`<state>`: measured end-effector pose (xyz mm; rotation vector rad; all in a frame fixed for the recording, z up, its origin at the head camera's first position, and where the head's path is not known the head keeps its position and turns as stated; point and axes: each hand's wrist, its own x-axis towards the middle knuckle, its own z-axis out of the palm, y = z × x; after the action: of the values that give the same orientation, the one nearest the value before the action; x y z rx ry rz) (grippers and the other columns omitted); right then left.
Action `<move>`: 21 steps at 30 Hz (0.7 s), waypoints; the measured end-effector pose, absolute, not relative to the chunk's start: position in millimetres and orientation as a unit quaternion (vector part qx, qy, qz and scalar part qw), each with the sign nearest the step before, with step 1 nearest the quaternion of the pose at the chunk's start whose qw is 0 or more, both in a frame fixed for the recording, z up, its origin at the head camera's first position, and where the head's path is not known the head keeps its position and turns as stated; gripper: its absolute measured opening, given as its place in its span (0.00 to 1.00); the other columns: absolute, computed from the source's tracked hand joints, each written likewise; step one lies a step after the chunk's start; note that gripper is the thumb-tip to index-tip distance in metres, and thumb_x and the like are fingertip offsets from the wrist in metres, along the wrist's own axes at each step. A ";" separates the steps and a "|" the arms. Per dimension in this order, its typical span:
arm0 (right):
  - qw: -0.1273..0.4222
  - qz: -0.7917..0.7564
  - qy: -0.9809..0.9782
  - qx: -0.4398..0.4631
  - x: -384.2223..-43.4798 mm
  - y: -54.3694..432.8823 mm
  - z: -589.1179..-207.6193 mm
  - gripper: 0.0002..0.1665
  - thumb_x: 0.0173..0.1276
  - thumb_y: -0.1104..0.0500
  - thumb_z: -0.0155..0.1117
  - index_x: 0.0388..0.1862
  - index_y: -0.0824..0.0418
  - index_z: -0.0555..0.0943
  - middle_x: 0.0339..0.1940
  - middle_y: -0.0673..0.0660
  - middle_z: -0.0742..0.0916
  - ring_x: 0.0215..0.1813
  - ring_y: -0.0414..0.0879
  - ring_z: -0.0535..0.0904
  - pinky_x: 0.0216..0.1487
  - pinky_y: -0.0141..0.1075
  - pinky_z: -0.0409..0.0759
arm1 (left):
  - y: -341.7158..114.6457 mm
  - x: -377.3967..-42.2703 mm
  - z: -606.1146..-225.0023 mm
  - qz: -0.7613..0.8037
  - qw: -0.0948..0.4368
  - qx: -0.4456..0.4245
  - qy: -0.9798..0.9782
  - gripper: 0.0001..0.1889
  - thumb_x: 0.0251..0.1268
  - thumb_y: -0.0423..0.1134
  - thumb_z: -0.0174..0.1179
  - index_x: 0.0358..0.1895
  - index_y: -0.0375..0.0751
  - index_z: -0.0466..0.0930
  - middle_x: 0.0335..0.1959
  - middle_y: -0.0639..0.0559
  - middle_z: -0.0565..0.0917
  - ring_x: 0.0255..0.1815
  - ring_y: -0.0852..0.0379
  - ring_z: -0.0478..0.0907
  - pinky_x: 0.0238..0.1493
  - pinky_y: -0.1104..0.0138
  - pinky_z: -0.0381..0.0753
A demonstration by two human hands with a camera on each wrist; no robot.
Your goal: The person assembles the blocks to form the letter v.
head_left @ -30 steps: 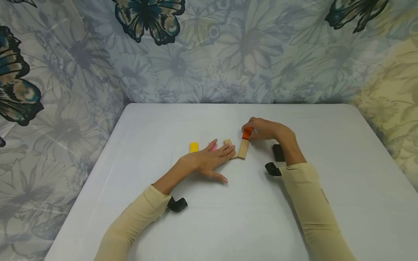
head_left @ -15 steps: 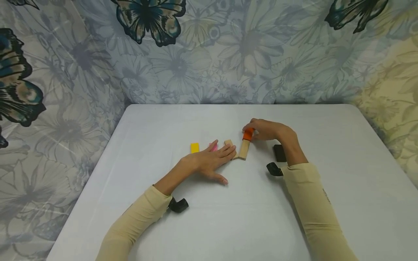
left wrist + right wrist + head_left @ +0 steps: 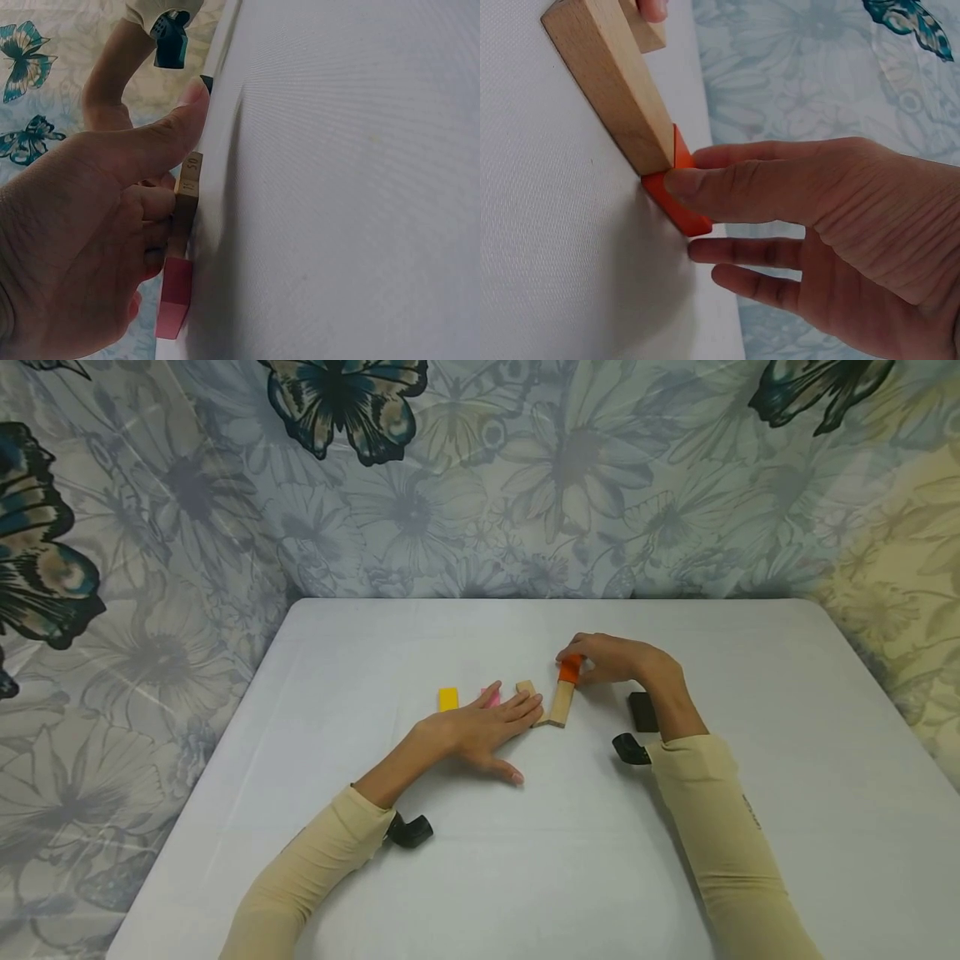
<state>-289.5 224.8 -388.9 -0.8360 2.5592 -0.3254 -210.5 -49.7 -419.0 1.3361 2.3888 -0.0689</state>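
My right hand (image 3: 611, 658) pinches an orange block (image 3: 570, 669) between thumb and fingers. The orange block touches the far end of a plain wooden block (image 3: 561, 703), shown close up in the right wrist view. Left of it, a second wooden block (image 3: 523, 687) slants to meet its near end. My left hand (image 3: 480, 731) lies with fingers spread, their tips on the second wooden block. Under its fingers a pink block (image 3: 492, 698) is partly hidden; in the left wrist view the pink block (image 3: 174, 298) sits in line with the wooden ones, whose ends bear printed figures.
A yellow block (image 3: 447, 699) stands left of the left hand, partly covered by it. Near the right wrist lies a black block (image 3: 642, 712). Everything rests on a white table (image 3: 525, 877), with a flowered cloth (image 3: 450, 518) hanging behind.
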 end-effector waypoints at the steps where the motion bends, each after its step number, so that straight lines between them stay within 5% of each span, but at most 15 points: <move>1: 0.214 -0.118 0.922 -0.301 -289.5 224.8 -388.7 0.28 0.71 0.65 0.67 0.70 0.64 0.79 0.68 0.69 0.81 0.70 0.67 0.76 0.73 0.63 0.75 | -49.9 -210.5 -419.2 -0.024 0.200 0.479 0.855 0.59 0.68 0.76 0.53 0.87 0.46 0.34 0.89 0.51 0.32 0.91 0.53 0.30 0.88 0.44 0.24; 21: 0.219 -0.113 0.926 -0.286 -289.1 222.3 -388.7 0.29 0.71 0.65 0.68 0.71 0.63 0.78 0.68 0.68 0.81 0.71 0.66 0.76 0.73 0.63 0.74 | -51.2 -209.9 -418.3 -0.016 0.207 0.477 0.854 0.59 0.67 0.76 0.54 0.87 0.47 0.33 0.89 0.51 0.31 0.91 0.53 0.30 0.87 0.44 0.23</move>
<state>-289.1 222.3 -388.7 -0.7925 2.5616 -0.3139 -209.9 -51.2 -418.3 1.3285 2.3792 -0.0458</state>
